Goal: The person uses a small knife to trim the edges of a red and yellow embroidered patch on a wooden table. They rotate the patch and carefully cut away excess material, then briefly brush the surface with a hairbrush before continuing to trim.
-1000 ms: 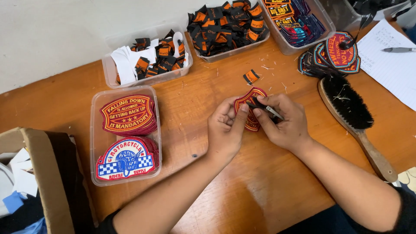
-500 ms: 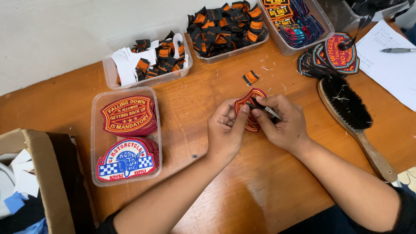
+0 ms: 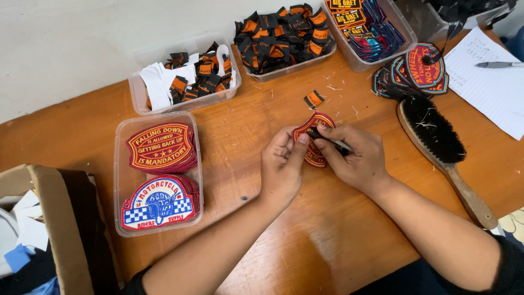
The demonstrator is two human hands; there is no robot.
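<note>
A: The left hand (image 3: pixel 281 166) grips what?
B: A red embroidered patch (image 3: pixel 312 143), mid-desk (image 3: pixel 305 246). The right hand (image 3: pixel 357 155) pinches a small dark tool (image 3: pixel 327 139) against it, left of the brush (image 3: pixel 436 136).

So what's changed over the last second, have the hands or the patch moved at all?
Nothing has visibly moved. The left hand still pinches the red patch just above the wooden table, and the right hand still holds a thin dark tool against it. The brush, the clear tray of patches and the small label lie where they were.
</note>
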